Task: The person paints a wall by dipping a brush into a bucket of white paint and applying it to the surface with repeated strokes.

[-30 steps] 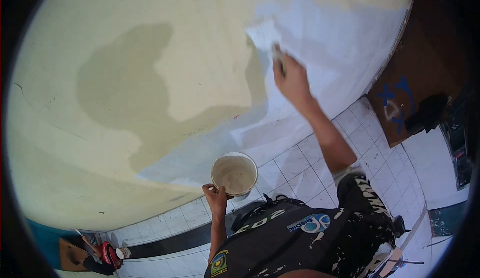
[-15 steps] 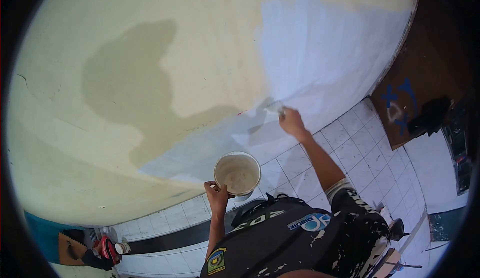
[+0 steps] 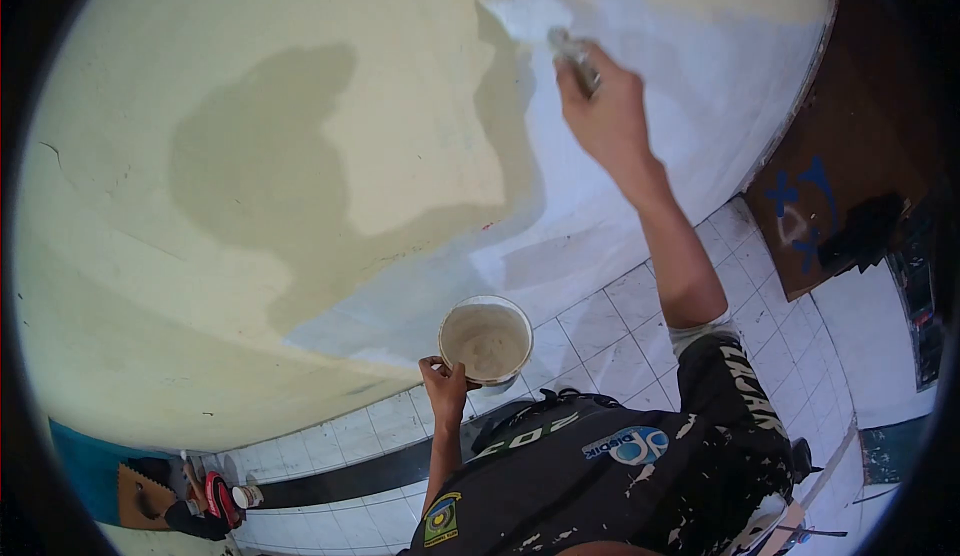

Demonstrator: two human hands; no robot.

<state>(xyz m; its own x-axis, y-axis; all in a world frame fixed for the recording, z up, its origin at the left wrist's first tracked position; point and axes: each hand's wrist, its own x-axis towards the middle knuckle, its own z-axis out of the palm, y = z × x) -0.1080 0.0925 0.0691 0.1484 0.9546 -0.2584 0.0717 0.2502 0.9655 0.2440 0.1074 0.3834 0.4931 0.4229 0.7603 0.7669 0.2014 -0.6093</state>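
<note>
My right hand [image 3: 600,96] is closed round the handle of a wide brush [image 3: 525,11], whose pale bristles lie against the wall near the top of the light blue painted area [image 3: 650,106]. The rest of the wall [image 3: 420,86] is cream yellow. Lower down, my left hand [image 3: 445,388] grips the rim of a round bucket [image 3: 487,341]. The bucket's inside is whitish beige and stained; how much paint it holds is hard to tell.
White floor tiles [image 3: 620,326] run along the wall's foot, crossed by a dark strip [image 3: 350,471]. A brown board [image 3: 850,86] with blue marks stands at right. At lower left are a small white pot [image 3: 247,497] and a red item [image 3: 217,496].
My right hand has moved up the wall with the brush, from the lower edge of the blue area to near its top. My left hand and the bucket have shifted slightly right and up.
</note>
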